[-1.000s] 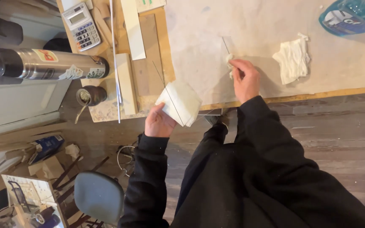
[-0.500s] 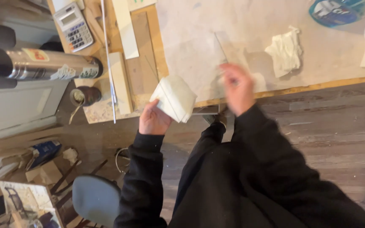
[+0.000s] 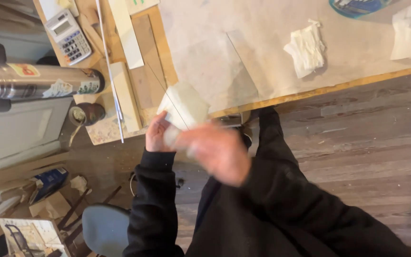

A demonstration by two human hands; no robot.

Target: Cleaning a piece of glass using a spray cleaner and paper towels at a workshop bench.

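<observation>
Folded pad [image 3: 184, 105]: white paper or soft tissue, matt, slightly fibrous, held in the left hand [image 3: 157, 134]. Right hand [image 3: 217, 150]: blurred, surface unreadable. Sleeves: black cloth, matt. Bench top [image 3: 272, 52]: pale sheet covering, matt, mottled, with a bare wood edge. Crumpled rag [image 3: 306, 48]: white cloth or paper, wrinkled, matt. Cylinder [image 3: 39, 82]: brushed metal, satin sheen, paper stickers. Calculator [image 3: 68, 36]: grey plastic, smooth. Floor [image 3: 357, 138]: worn wood planks, dull grey-brown. Stool seat [image 3: 104, 228]: grey, smooth, faintly glossy.
</observation>
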